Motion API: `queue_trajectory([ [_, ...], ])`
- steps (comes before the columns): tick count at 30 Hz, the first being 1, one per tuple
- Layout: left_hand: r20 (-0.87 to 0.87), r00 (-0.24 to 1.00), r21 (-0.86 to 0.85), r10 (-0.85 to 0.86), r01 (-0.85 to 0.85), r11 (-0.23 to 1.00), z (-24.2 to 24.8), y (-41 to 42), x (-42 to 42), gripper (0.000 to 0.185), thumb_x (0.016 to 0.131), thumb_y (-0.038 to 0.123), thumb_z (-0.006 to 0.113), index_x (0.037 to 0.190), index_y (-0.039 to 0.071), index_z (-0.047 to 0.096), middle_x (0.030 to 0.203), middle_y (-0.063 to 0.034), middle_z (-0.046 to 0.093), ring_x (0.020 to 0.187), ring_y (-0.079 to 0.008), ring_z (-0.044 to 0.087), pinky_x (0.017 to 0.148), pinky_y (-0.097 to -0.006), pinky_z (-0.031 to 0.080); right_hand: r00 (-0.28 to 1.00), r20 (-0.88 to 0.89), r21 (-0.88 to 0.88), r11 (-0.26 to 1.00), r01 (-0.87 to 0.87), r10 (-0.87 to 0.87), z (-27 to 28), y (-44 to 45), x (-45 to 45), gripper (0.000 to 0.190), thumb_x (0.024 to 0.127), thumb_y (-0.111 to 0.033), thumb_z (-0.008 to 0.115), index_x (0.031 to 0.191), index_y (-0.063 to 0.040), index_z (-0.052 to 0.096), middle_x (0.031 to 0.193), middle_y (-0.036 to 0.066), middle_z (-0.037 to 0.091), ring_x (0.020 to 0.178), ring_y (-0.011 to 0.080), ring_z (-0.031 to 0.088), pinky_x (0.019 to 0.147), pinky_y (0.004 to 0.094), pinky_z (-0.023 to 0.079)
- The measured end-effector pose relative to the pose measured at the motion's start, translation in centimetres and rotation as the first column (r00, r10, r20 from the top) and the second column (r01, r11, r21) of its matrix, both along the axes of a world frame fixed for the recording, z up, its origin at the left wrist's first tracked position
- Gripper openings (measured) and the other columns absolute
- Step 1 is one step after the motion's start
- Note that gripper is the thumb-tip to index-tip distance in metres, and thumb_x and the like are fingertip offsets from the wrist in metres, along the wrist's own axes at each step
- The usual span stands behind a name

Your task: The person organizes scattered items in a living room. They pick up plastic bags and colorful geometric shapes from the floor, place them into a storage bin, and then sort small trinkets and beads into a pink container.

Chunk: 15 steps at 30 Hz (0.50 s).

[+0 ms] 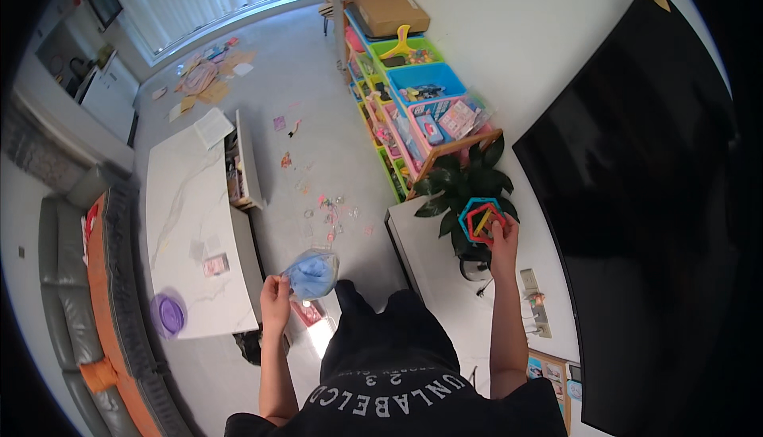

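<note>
My left hand (276, 298) grips the edge of a clear plastic bag (312, 275) with something light blue and soft inside. Its fingers are closed on the bag, above the floor beside the marble-topped table. In my right hand (504, 238) are several plastic frame pieces: a blue hexagonal one (463, 220), a red hexagonal one (471, 235) inside its outline, and a yellow strip (483, 221) across them. They are held in front of the dark leaves of a potted plant (453, 177), over the white cabinet (417, 240).
A toy shelf with coloured bins (428, 84) stands ahead. Small toys (329, 217) and papers (229, 62) lie scattered on the floor. At the left, the marble-topped table (197, 198) has its drawer (245, 162) pulled out. A large black television (638, 210) is at the right.
</note>
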State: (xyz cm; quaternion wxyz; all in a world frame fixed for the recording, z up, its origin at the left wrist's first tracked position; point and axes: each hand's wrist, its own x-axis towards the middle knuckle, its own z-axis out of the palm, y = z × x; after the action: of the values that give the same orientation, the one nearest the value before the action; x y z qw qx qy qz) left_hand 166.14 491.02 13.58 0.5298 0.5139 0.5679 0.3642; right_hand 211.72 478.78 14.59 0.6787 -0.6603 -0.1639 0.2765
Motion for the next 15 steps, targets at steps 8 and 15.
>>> queue_trajectory([
  [8, -0.072, 0.988, 0.086, -0.135, 0.141, 0.986, -0.8, 12.8, 11.9, 0.021, 0.098, 0.019, 0.055, 0.084, 0.004, 0.051, 0.077, 0.0009, 0.054, 0.073, -0.0072, 0.049, 0.067, -0.0229, 0.042, 0.983, -0.173, 0.015, 0.998, 0.055, -0.052, -3.1, 15.0, 11.3, 0.032, 0.102, -0.024, 0.047, 0.129, -0.009, 0.040, 0.122, 0.011, 0.058, 0.104, 0.0217, 0.063, 0.081, 0.0347, 0.056],
  [15, -0.124, 0.989, -0.116, -0.084, 0.070, 0.991, -1.2, 17.6, 18.4, 0.023, 0.098, 0.019, 0.055, 0.085, 0.000, 0.053, 0.082, -0.0036, 0.060, 0.077, -0.0087, 0.052, 0.071, -0.0246, 0.044, 0.983, -0.181, -0.011, 0.999, -0.041, 0.038, -5.6, 30.9, 18.6, 0.030, 0.099, -0.020, 0.052, 0.125, -0.007, 0.045, 0.117, 0.011, 0.059, 0.102, 0.0212, 0.064, 0.076, 0.0341, 0.057],
])
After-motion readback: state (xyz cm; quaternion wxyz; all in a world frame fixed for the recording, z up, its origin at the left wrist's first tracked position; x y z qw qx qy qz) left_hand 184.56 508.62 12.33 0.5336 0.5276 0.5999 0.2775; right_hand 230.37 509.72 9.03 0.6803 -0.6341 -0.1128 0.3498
